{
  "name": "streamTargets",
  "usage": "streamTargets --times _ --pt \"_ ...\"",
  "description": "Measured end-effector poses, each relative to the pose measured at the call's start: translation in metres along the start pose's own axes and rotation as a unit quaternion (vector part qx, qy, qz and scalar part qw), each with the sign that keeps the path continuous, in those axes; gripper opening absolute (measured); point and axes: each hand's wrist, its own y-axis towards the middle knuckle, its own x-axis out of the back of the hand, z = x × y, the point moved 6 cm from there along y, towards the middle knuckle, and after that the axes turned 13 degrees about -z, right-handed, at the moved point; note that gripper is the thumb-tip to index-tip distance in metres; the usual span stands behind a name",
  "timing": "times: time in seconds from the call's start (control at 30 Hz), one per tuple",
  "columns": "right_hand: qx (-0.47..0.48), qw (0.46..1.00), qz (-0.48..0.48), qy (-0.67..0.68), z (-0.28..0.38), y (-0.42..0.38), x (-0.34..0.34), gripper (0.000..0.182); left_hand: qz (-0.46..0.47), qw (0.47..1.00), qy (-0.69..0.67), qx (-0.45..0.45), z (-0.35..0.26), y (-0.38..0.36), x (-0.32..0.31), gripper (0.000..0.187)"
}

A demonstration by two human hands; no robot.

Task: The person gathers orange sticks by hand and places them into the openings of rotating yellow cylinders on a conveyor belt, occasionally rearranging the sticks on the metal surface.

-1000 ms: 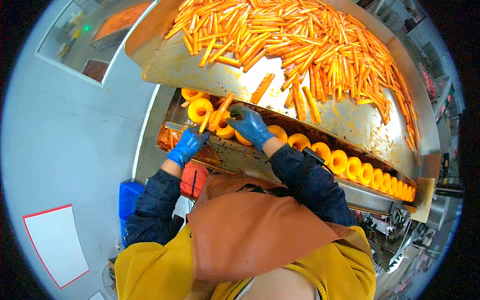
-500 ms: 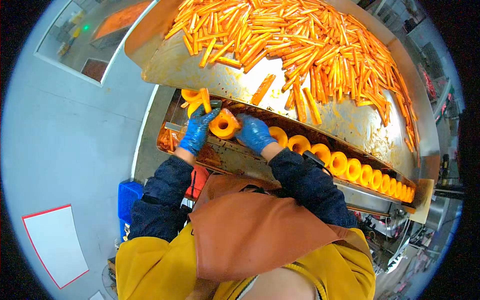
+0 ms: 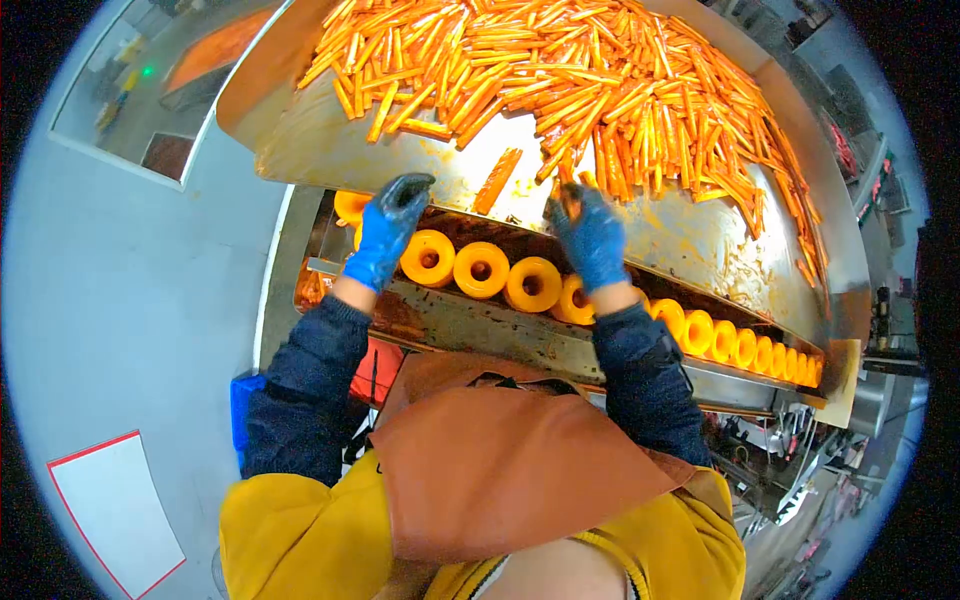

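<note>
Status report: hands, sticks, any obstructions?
Left gloved hand at metal tray edge, nothing visible in it. Right gloved hand at orange sticks, grip unclear. Yellow rings in a row; right arm partly covers them.

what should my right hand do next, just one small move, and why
Probably pinch one glossy orange stick at the heap's near edge and ease it free. The right hand is already there, though its grip is unclear, and the round yellow cups with central holes stand in a row just below.
</note>
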Motion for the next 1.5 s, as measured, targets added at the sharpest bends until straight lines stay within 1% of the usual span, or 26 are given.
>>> streamTargets --times 0.03,0.07,0.13,0.2,0.23,0.27,0.33,0.37,0.4,0.47,0.53,0.6,0.7,0.77,0.87,0.9,1.0,1.07,1.13,1.2,1.23,1.27,1.33,1.4,1.47,1.5 --pt "0.044 0.996 -0.035 -0.069 -0.014 0.016 0.006 0.043 0.032 0.998 0.035 -0.031 0.001 0.008 -0.010 0.027" --pt "-0.014 0.993 0.046 -0.109 -0.033 0.026 -0.002 0.055 0.035 0.998 0.033 -0.030 -0.005 0.014 -0.021 0.027" --pt "-0.033 0.982 0.144 -0.118 -0.042 0.028 -0.022 0.055 0.088 0.967 0.209 -0.113 -0.033 0.016 -0.066 0.038" --pt "-0.059 0.975 0.196 -0.089 -0.048 0.022 -0.040 0.042 0.079 0.915 0.356 -0.173 -0.047 0.010 -0.103 0.050" --pt "-0.062 0.970 0.213 -0.097 -0.050 0.022 -0.040 0.042 0.095 0.902 0.388 -0.161 -0.039 0.012 -0.117 0.049" --pt "-0.066 0.965 0.230 -0.106 -0.052 0.019 -0.037 0.042 0.097 0.903 0.386 -0.163 -0.038 0.019 -0.123 0.049" --pt "-0.066 0.975 0.192 -0.087 -0.076 0.014 -0.021 0.040 0.197 0.888 0.404 -0.102 -0.034 0.033 -0.135 0.036" --pt "-0.062 0.984 0.157 -0.064 -0.085 0.014 -0.013 0.037 0.166 0.923 0.334 -0.098 -0.026 0.046 -0.132 0.030" --pt "-0.114 0.966 0.228 -0.037 -0.083 0.021 0.002 0.040 0.157 0.927 0.331 -0.078 -0.040 0.056 -0.128 0.032" --pt "-0.137 0.975 0.172 0.044 -0.119 0.022 -0.005 0.044 0.134 0.945 0.281 -0.104 -0.040 0.072 -0.140 0.038" --pt "-0.146 0.979 0.143 0.024 -0.113 0.049 0.005 0.043 0.148 0.944 0.279 -0.098 -0.048 0.069 -0.172 0.049" --pt "-0.106 0.990 0.097 -0.014 -0.096 0.078 0.008 0.039 0.190 0.883 0.425 -0.061 -0.063 0.057 -0.207 0.060" --pt "-0.081 0.985 0.131 -0.081 -0.107 0.089 -0.049 0.036 0.105 0.891 0.425 -0.118 -0.068 0.051 -0.238 0.031" --pt "-0.100 0.977 0.144 -0.121 -0.117 0.088 -0.085 0.040 0.113 0.886 0.428 -0.139 -0.049 0.056 -0.251 0.027" --pt "-0.102 0.960 0.232 -0.118 -0.105 0.080 -0.050 0.041 0.127 0.894 0.388 -0.183 -0.042 0.052 -0.232 0.022" --pt "-0.126 0.954 0.252 -0.107 -0.106 0.075 -0.033 0.042 0.172 0.879 0.411 -0.168 -0.035 0.053 -0.223 0.023" --pt "-0.075 0.905 0.391 -0.147 -0.135 0.054 -0.021 0.050 0.279 0.849 0.422 -0.154 -0.032 0.059 -0.188 0.030" --pt "-0.061 0.921 0.356 -0.146 -0.136 0.058 -0.005 0.049 0.291 0.880 0.363 -0.097 -0.030 0.068 -0.167 0.036" --pt "-0.049 0.936 0.317 -0.142 -0.135 0.057 -0.003 0.049 0.229 0.936 0.251 -0.092 -0.038 0.070 -0.152 0.035" --pt "0.001 0.951 0.298 -0.086 -0.131 0.054 -0.020 0.047 0.194 0.972 0.051 0.119 -0.042 0.061 -0.139 0.031" --pt "-0.003 0.942 0.319 -0.109 -0.136 0.053 -0.023 0.045 0.142 0.979 -0.029 0.144 -0.044 0.058 -0.129 0.025" --pt "-0.003 0.941 0.322 -0.107 -0.139 0.051 -0.021 0.045 0.098 0.971 -0.128 0.175 -0.044 0.054 -0.119 0.025" --pt "-0.038 0.930 0.346 -0.116 -0.140 0.054 -0.004 0.043 0.036 0.968 -0.126 0.214 -0.037 0.048 -0.088 0.026" --pt "-0.146 0.950 0.273 -0.039 -0.169 0.052 0.002 0.042 0.007 0.970 -0.156 0.186 -0.041 0.034 -0.060 0.030" --pt "-0.230 0.960 0.140 0.076 -0.152 0.054 0.043 0.036 -0.044 0.949 -0.214 0.229 -0.031 0.021 -0.033 0.031" --pt "-0.227 0.961 0.141 0.077 -0.146 0.046 0.046 0.036 -0.086 0.915 -0.284 0.274 -0.035 0.011 -0.027 0.028"
